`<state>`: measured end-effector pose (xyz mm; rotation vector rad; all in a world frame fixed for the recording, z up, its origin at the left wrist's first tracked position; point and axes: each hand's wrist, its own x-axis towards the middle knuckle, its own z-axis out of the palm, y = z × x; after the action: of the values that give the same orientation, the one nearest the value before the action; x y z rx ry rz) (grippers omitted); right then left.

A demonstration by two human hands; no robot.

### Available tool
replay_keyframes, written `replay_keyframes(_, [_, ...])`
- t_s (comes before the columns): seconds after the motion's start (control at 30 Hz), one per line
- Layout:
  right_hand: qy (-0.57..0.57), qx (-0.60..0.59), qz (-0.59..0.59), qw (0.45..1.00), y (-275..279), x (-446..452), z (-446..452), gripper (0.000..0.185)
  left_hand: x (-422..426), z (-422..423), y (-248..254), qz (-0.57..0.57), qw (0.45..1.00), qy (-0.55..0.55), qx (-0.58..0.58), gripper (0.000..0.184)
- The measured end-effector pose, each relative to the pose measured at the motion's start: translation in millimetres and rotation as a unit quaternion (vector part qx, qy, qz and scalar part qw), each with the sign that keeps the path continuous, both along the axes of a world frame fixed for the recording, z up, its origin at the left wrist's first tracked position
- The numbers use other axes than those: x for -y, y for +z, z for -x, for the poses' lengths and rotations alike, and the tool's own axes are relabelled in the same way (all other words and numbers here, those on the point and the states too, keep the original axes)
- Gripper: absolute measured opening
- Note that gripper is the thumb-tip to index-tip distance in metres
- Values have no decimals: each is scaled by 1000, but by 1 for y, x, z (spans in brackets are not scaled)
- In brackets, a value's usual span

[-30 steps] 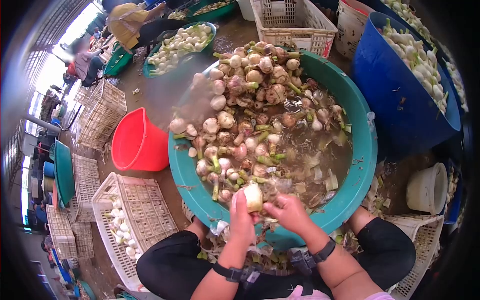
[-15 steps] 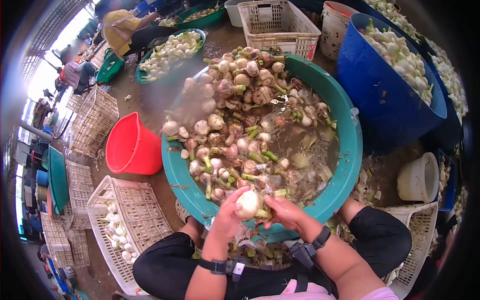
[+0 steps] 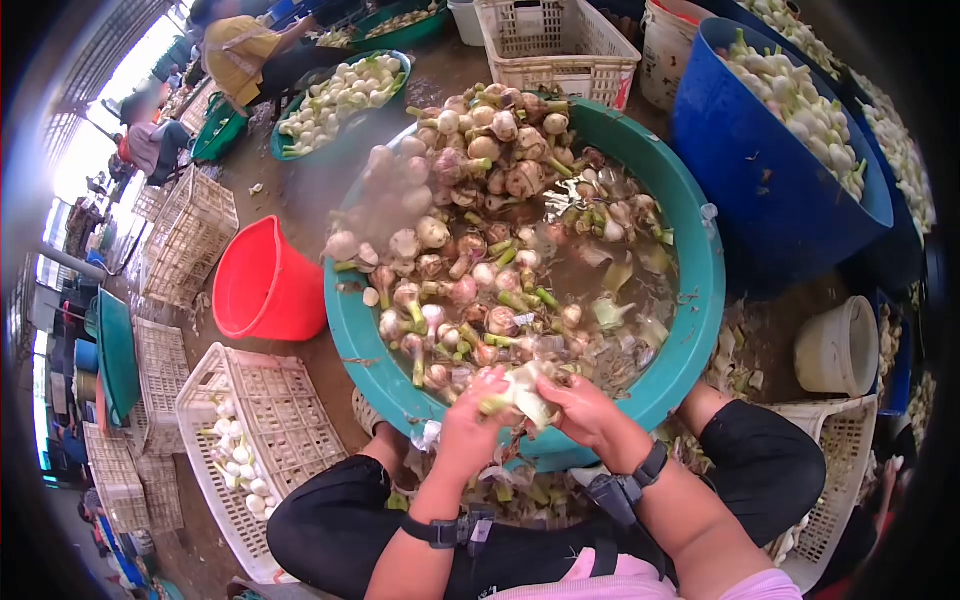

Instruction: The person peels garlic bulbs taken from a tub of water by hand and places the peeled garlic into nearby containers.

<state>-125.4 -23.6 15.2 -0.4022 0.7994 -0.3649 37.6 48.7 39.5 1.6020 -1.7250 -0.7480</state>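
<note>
Between my two hands, over the near rim of a green tub (image 3: 704, 310), is a pale garlic bulb (image 3: 528, 394) with a piece of green stem and loose skin. My left hand (image 3: 472, 405) is closed around its left side. On the other side my right hand (image 3: 588, 410) pinches the bulb or its skin; the fingertips are partly hidden. Unpeeled garlic bulbs (image 3: 465, 290) with cut stems fill the tub's left and far side. Murky water (image 3: 570, 270) with floating peel lies on its right.
At my left are a red bucket (image 3: 262, 285) and a white crate (image 3: 290, 405) with peeled bulbs (image 3: 235, 455). A blue tub (image 3: 760, 190) of peeled garlic stands right, near a white bucket (image 3: 838, 350). Another person (image 3: 240, 55) sits at the far left.
The garlic bulb has turned in my hands, its stem now pointing left, and loose skin shows on it. Some bulbs and peel at the water's right side have shifted.
</note>
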Motion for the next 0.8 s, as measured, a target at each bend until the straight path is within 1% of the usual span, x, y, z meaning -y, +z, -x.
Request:
replay_keyframes(0.03, [2, -12, 92, 996, 6, -4, 3, 23, 2, 4, -5, -58, 943, 138, -299, 36])
replay_keyframes(0.07, [4, -24, 183, 983, 15, -7, 7, 22, 3, 6, -7, -108, 777, 259, -563, 28])
replay_keyframes(0.1, [112, -74, 310, 941, 23, -9, 14, 19, 4, 5, 2, -111, 733, 257, -620, 20])
replay_keyframes(0.13, [112, -73, 310, 941, 21, -11, 18, 19, 2, 4, -8, -111, 733, 258, -619, 20])
replay_keyframes(0.17, [158, -80, 486, 856, 19, -14, 21, 20, -2, 5, -24, -129, 692, 309, -640, 22])
replay_keyframes(0.2, [197, -83, 643, 735, 16, -19, 25, 22, -6, 4, -38, -146, 646, 360, -657, 25])
replay_keyframes(0.23, [198, -82, 642, 737, 14, -25, 29, 22, -1, -1, -30, -169, 588, 420, -670, 23])
replay_keyframes(0.27, [274, -99, 646, 706, 12, -33, 34, 27, 3, -7, -20, -153, 586, 483, -633, 21])
replay_keyframes(0.3, [351, -113, 646, 669, 12, -36, 36, 32, 8, -17, -14, -130, 627, 478, -601, 19])
replay_keyframes(0.33, [354, -111, 646, 667, 17, -34, 35, 32, 10, -23, -10, -105, 666, 472, -568, 18])
replay_keyframes(0.37, [356, -230, 622, 658, 26, -30, 33, 33, 8, -21, -6, -102, 664, 474, -569, 18])
replay_keyframes(0.4, [349, -348, 589, 641, 35, -25, 30, 34, 8, -20, -2, -85, 680, 449, -574, 16])
replay_keyframes(0.43, [346, -351, 589, 640, 45, -14, 24, 34, 10, -18, 0, -70, 697, 419, -578, 13])
replay_keyframes(0.47, [309, -344, 545, 700, 56, 0, 16, 34, 11, -15, 0, -72, 699, 415, -578, 13])
replay_keyframes(0.5, [271, -334, 497, 754, 62, 7, 9, 33, 9, -11, -2, -80, 725, 369, -576, 12])
replay_keyframes(0.53, [271, -337, 494, 754, 57, 10, 3, 33, 8, -7, -3, -89, 749, 323, -572, 12])
replay_keyframes(0.57, [193, -220, 469, 833, 46, 12, -4, 33, 8, -5, -4, -119, 760, 288, -571, 12])
replay_keyframes(0.6, [108, -97, 434, 889, 38, 14, -10, 33, 9, -4, -3, -119, 760, 287, -571, 12])
replay_keyframes(0.63, [72, -57, 266, 960, 35, 15, -17, 26, 11, -3, -2, -129, 729, 284, -609, 13])
replay_keyframes(0.67, [73, -55, 266, 960, 34, 15, -20, 26, 12, -3, -1, -139, 696, 282, -645, 14])
replay_keyframes(0.7, [35, -120, 428, 895, 31, 13, -23, 22, 12, 0, 0, -139, 696, 285, -644, 14])
replay_keyframes(0.73, [-5, -181, 573, 799, 29, 9, -25, 19, 13, 3, 0, -146, 680, 325, -640, 16])
replay_keyframes(0.77, [-43, -146, 602, 784, 36, -1, -25, 16, 13, 2, -1, -151, 664, 364, -635, 18])
replay_keyframes(0.8, [-42, -143, 599, 787, 47, -11, -22, 16, 9, -9, -13, -151, 664, 369, -633, 18])
